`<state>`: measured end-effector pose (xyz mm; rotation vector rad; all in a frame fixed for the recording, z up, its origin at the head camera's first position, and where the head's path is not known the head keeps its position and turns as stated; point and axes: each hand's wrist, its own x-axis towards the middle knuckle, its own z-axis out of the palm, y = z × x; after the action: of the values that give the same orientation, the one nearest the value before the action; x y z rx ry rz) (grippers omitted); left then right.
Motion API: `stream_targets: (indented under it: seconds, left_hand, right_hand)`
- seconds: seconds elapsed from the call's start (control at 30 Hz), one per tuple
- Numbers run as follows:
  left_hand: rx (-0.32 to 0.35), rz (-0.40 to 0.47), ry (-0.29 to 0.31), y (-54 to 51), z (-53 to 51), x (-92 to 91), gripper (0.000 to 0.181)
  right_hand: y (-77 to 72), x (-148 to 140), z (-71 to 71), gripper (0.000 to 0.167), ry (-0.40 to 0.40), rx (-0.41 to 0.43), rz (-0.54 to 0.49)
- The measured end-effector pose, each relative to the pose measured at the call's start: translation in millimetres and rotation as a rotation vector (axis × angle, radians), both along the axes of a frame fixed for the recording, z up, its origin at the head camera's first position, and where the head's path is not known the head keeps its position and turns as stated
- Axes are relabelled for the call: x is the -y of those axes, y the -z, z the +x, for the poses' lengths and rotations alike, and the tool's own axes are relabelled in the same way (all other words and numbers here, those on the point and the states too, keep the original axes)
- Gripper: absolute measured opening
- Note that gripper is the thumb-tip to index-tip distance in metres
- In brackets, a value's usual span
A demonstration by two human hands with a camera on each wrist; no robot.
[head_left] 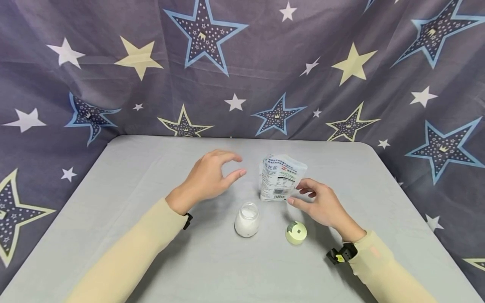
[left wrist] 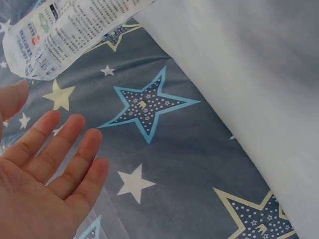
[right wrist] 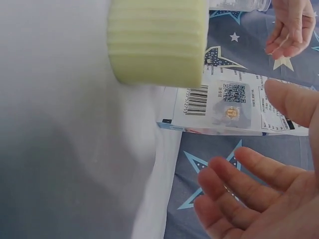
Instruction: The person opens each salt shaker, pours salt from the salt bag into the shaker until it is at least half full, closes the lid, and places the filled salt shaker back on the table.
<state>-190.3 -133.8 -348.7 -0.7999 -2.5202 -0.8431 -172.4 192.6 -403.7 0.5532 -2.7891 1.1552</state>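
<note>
A white printed salt bag point(head_left: 282, 179) stands upright on the table, its top edge uneven. At its right side is my right hand point(head_left: 320, 202), thumb and fingers spread apart; in the right wrist view the bag point(right wrist: 219, 107) shows beyond the fingers, with no grip on it. My left hand point(head_left: 210, 174) hovers left of the bag, fingers loosely bent and holding nothing. Nearer to me stands a small glass jar point(head_left: 247, 221) without a lid, white content inside. A pale green ribbed lid point(head_left: 296, 232) lies to the jar's right, below my right hand.
A grey cloth covers the table point(head_left: 170, 261). Behind and beside it hangs a dark curtain point(head_left: 265, 50) printed with stars. Each wrist wears a black strap, and the one on the right wrist carries a small camera point(head_left: 341, 253).
</note>
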Motion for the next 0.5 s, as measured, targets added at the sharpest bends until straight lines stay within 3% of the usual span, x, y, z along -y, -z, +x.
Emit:
stream_targets:
  seconds: [0.27,0.5]
  left_hand:
    - [0.056,-0.022,-0.003,9.0,6.6,10.0,0.041]
    - [0.066,-0.021,0.007,19.0,9.8,15.6,0.038]
  right_hand:
    - [-0.6,-2.2,4.2,0.043,0.000,-0.016,-0.004]
    - [1.6,-5.3,7.5,0.045,-0.009,-0.032,0.001]
